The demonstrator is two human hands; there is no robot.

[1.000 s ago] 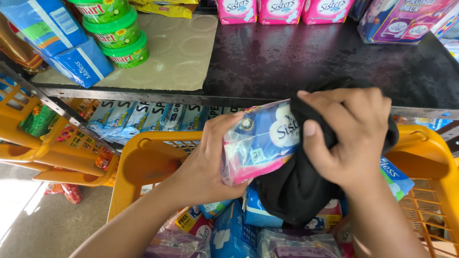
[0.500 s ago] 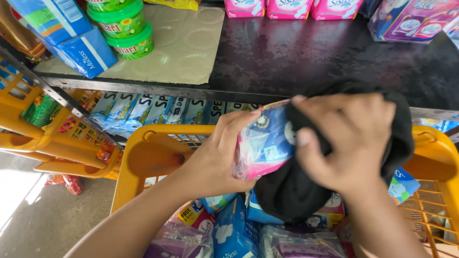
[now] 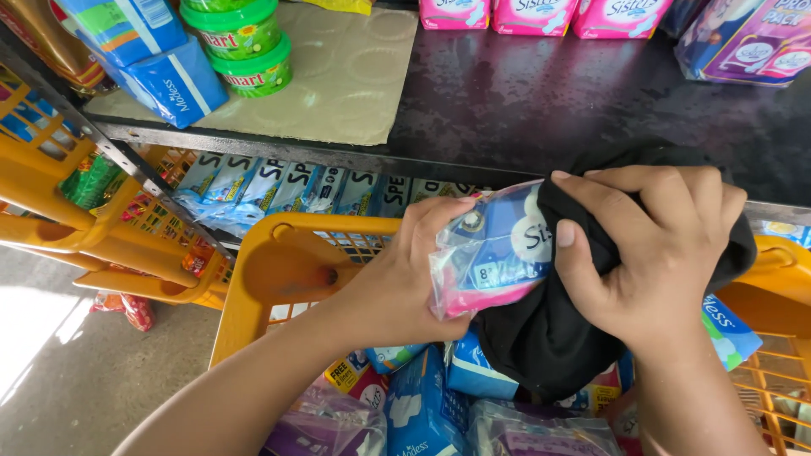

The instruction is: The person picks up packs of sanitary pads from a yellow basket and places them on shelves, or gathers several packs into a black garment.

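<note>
My left hand (image 3: 404,274) grips a pink and blue plastic packet (image 3: 488,252) of pads by its left end, above an orange plastic basket (image 3: 279,262). My right hand (image 3: 655,253) presses a black cloth (image 3: 549,338) against the packet's right end; the cloth hangs down below my palm and covers part of the packet. Both hands sit just in front of a dark shelf (image 3: 549,93). The basket under them is full of blue, purple and pink packets (image 3: 422,414).
On the shelf stand pink packets (image 3: 534,13) at the back, purple packs (image 3: 748,38) at the right, green tubs (image 3: 245,42) and blue packets (image 3: 160,67) on a beige mat (image 3: 338,76). A lower shelf row of blue packets (image 3: 279,186) and another orange basket (image 3: 76,211) lie left.
The view has shifted slightly; my hands and the packet stay together above the basket. My right hand's fingers have spread a bit further over the cloth and packet.
</note>
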